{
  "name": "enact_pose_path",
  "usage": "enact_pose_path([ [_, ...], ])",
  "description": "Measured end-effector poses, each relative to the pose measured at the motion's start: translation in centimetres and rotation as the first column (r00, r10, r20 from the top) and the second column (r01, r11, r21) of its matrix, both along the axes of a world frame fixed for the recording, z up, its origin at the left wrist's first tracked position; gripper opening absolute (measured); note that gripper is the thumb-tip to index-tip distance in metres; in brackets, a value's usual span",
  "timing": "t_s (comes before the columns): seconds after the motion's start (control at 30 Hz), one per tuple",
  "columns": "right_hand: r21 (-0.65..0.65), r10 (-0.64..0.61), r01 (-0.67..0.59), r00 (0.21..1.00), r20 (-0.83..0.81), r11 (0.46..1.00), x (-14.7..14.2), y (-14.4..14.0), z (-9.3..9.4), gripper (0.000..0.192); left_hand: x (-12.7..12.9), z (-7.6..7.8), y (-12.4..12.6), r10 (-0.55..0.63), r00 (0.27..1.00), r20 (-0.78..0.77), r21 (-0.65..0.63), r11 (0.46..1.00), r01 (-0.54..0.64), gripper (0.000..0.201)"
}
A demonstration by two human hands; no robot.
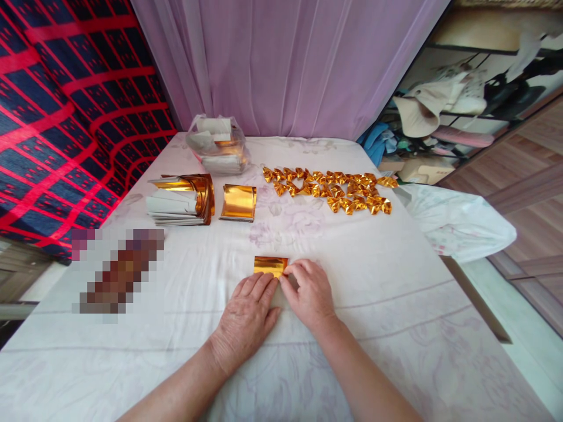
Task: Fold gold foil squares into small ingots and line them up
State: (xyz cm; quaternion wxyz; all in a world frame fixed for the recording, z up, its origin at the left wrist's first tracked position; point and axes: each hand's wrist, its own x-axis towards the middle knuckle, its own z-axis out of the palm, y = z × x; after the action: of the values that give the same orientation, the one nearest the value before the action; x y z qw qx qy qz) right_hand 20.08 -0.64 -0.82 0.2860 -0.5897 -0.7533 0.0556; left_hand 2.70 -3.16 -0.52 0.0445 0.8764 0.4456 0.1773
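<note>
A shiny gold foil sheet [269,265] lies on the white tablecloth in front of me. My left hand [250,308] rests flat with its fingertips on the sheet's near edge, fingers stretched out. With thumb and forefinger, my right hand [311,290] pinches the sheet's right edge near the lower corner. Further off, to the left, stands a small stack of gold foil sheets [238,202], and beside it a thicker bundle of folded foil sheets [180,199]. Rows of crumpled gold foil pieces [338,186], twisted at the ends, spread across the back right of the table.
A clear plastic bag [219,145] holding more sheets sits at the back left. Something pixelated [123,272] lies on the left. A purple curtain [281,64] hangs behind the table [387,340]. To the right are shelves with bags and clothes [457,99].
</note>
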Motion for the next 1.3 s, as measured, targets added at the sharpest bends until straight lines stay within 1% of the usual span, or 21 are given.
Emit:
enact_pose_path([
  [0.13,-0.013,-0.026,0.027,0.999,0.021,1.000,-0.3,0.0,0.0,0.004,0.0,0.0,0.0,-0.002,1.000,-0.010,-0.002,1.000,0.001,0.044],
  [0.33,-0.025,-0.021,0.022,1.000,0.020,0.999,-0.3,0.1,0.0,0.002,0.1,0.0,0.0,0.007,1.000,-0.012,-0.007,1.000,-0.007,0.043],
  [0.4,-0.030,-0.006,0.007,1.000,0.014,1.000,-0.1,0.1,0.0,0.000,0.0,0.0,0.0,0.003,1.000,-0.015,-0.007,1.000,-0.003,0.043],
  [0.47,-0.041,0.021,-0.022,1.000,-0.010,0.999,0.2,0.2,0.0,0.003,0.0,0.1,0.0,-0.002,1.000,-0.022,-0.007,1.000,0.002,0.043],
  [0.67,-0.057,0.109,-0.118,0.983,-0.145,0.991,1.3,0.5,-0.1,0.013,-0.1,0.1,0.1,-0.012,0.999,-0.038,0.005,1.000,0.012,0.043],
  [0.77,-0.049,0.130,-0.138,0.981,-0.148,0.989,1.5,0.6,-0.1,0.015,-0.1,0.1,0.1,-0.009,0.999,-0.048,0.000,1.000,0.009,0.043],
  [0.93,-0.031,0.127,-0.131,0.987,-0.101,0.991,1.2,0.4,0.3,0.013,-0.1,0.1,0.0,-0.009,0.999,-0.039,0.016,1.000,0.010,0.042],
  [1.03,-0.045,0.082,-0.085,0.995,-0.063,0.995,0.7,0.4,0.4,0.007,0.0,0.1,0.0,-0.007,0.999,-0.036,0.012,1.000,0.007,0.043],
  [1.13,-0.057,0.041,-0.042,0.999,-0.020,0.997,0.3,0.4,0.2,0.007,0.0,0.0,0.1,0.002,0.999,-0.041,0.005,1.000,-0.002,0.044],
  [1.3,-0.082,0.028,-0.028,1.000,0.005,0.996,0.2,0.3,0.1,0.004,0.0,0.1,0.2,0.002,0.999,-0.042,-0.013,1.000,-0.003,0.043],
])
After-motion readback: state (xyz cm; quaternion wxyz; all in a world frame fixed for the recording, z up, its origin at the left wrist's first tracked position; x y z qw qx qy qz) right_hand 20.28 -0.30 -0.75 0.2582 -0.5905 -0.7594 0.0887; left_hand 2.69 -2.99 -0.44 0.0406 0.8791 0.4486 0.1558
